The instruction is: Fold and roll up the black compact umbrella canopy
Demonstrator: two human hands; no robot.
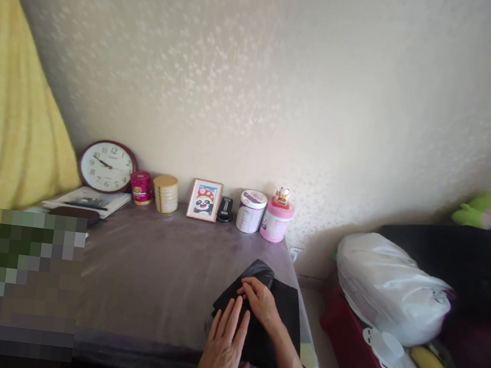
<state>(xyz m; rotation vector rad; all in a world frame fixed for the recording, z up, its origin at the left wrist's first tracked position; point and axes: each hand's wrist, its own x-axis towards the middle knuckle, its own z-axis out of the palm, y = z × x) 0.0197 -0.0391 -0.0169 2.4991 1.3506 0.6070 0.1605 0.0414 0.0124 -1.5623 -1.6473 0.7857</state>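
A folded black item (287, 307), which looks like soft sheet material or a bag, lies at the table's right front corner. A shiny raised fold (261, 270) stands up at its far edge, and a narrow strip of it reaches toward the lower right. My left hand (224, 338) rests palm down on its near left part, fingers stretched out. Beyond and to the right, my right hand (258, 303) lies across the black item with its fingers slightly bent and pointing left. The underside of both palms is hidden.
A grey-covered table (150, 279) stands against the wall. Along its back are a clock (108, 166), a pink can (141, 188), a yellow canister (165, 194), a panda picture (204, 200) and two tubs (251, 212). A white plastic bag (389, 283) sits in the red box (355, 350) at right.
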